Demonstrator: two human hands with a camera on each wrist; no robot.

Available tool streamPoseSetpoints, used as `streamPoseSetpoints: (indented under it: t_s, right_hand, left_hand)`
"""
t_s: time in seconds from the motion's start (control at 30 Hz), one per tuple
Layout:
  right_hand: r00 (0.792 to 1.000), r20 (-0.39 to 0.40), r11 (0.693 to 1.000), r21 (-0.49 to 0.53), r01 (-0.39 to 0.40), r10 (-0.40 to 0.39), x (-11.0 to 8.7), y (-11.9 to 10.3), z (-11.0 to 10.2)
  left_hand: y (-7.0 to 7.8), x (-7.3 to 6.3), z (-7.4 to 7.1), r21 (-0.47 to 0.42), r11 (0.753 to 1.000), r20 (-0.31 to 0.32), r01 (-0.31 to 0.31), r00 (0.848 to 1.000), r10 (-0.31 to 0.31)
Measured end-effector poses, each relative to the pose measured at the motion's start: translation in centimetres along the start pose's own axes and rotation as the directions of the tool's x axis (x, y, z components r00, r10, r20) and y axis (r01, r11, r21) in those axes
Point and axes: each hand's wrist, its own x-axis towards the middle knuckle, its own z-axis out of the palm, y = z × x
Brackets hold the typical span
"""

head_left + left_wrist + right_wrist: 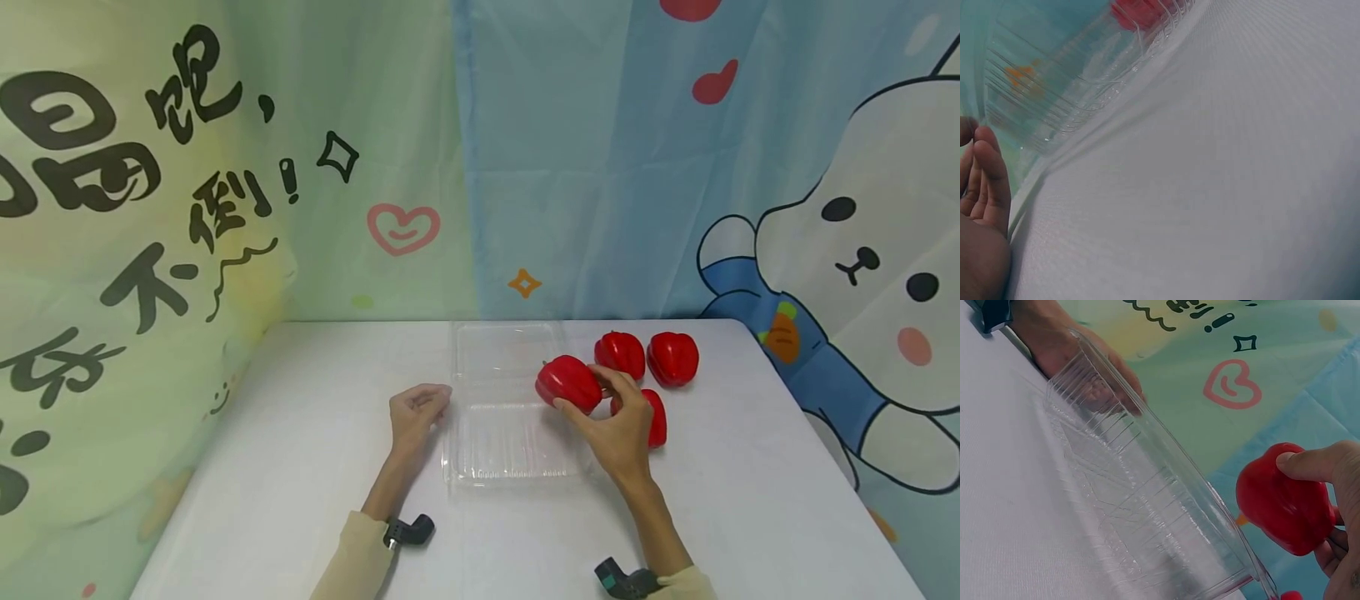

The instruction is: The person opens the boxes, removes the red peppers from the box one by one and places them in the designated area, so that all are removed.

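Note:
A clear plastic clamshell box (517, 458) lies unfolded on the table, its lid half toward the back. My left hand (420, 412) is at the box's left edge and pinches the rim between thumb and fingers; the left wrist view shows this hand (985, 187) only in part. My right hand (624, 429) grips a red bell pepper (567, 383), thumb on one side and fingers on the other. That pepper (1285, 500) is held up above the right side of the box (1147, 506).
Three more red bell peppers stand right of the box: one behind the right hand (620, 353), one farther right (672, 359), and one partly hidden by that hand (657, 418). A printed cloth (540, 167) hangs behind the white table (315, 467).

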Motion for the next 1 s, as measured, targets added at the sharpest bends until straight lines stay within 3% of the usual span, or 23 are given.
streamPoseSetpoints:
  t_s: [1.0]
  right_hand:
    - [0.994,-0.105,1.000,-0.005,-0.022,0.022,0.1,0.7,-1.1]
  left_hand:
    - [-0.4,0.2,-0.1,-0.008,1.000,-0.006,0.005,1.000,-0.005]
